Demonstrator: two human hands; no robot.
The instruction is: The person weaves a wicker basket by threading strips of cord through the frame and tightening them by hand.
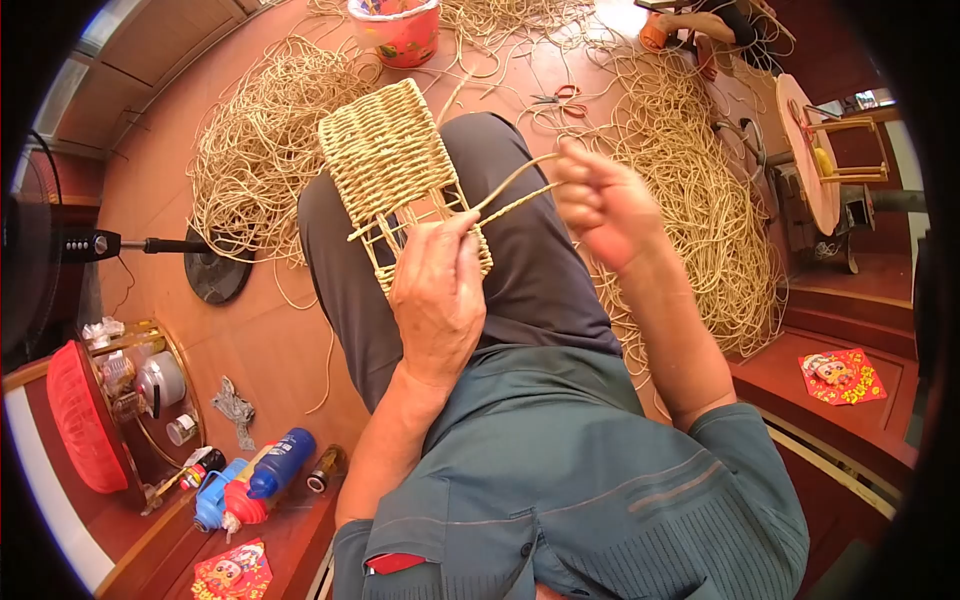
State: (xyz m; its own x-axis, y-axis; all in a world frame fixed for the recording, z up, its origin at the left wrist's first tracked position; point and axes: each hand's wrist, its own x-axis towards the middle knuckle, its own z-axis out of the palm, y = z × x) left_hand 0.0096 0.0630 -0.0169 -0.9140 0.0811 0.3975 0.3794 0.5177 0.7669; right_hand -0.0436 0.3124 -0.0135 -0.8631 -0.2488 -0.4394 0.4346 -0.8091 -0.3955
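Observation:
A partly woven straw-coloured basket [385, 150] rests on my lap, tilted across my thighs. Its far side is covered in dense weave, while bare frame bars show near my fingers. My left hand [440, 285] is closed on the near part of the basket, thumb and fingers pinching where the cord leaves the frame. To the right, my right hand [605, 205] is closed on the twisted cord [515, 190], which runs in two strands between my hands. Motion slightly blurs the right hand's fingertips.
Loose cord heaps lie on the floor at left [270, 140] and right [690, 200]. Scissors [565, 98] with orange handles lie ahead, near a red bucket [405, 35]. A fan base [218, 268] stands left; bottles [280, 462] are lower left. Another person's arm [695, 25] shows upper right.

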